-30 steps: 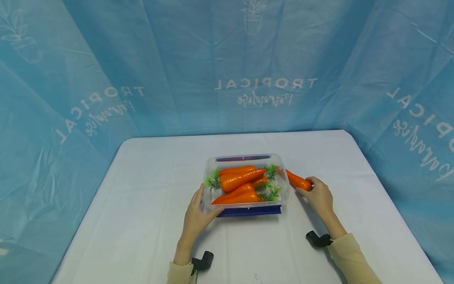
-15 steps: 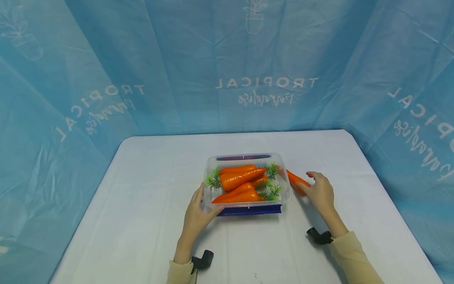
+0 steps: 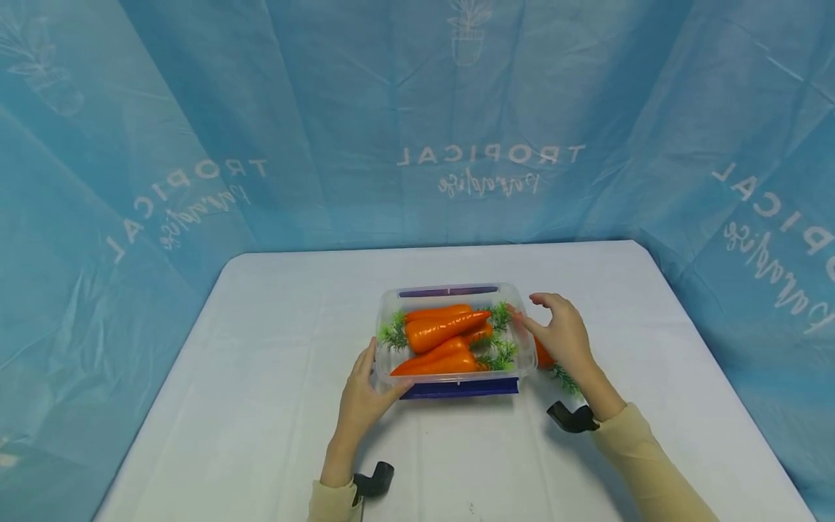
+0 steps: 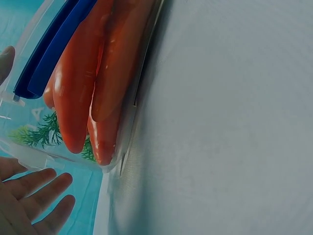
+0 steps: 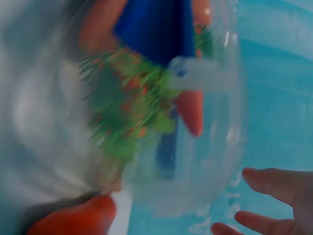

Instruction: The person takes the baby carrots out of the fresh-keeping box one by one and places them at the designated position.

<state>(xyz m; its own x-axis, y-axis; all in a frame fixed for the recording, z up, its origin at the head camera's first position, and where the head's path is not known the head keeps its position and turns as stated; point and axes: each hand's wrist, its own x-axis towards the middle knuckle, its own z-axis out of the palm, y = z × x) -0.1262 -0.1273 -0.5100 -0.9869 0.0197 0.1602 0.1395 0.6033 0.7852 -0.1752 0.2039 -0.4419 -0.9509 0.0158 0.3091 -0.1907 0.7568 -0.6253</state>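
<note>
A clear plastic container (image 3: 430, 379) with blue latches holds several orange carrots (image 3: 438, 332) with green tops. My left hand (image 3: 360, 402) touches its front left corner, thumb at the front and fingers along the left side. In the left wrist view those fingers (image 4: 46, 196) are straight and spread. My right hand (image 3: 564, 337) is at the container's right side, fingers extended, thumb and forefinger apart and nothing held. Whether it touches the rim, I cannot tell. Another carrot (image 3: 543, 355) lies outside on the right, partly hidden by that hand, its leaves (image 3: 564, 378) showing below.
A white cloth covers the table (image 3: 274, 348). Blue printed sheeting (image 3: 326, 130) hangs behind and at both sides. Each wrist carries a small black camera mount (image 3: 574, 417).
My right hand has let go of the carrot outside the container and moved left to the container's right side. The left hand has stayed in place.
</note>
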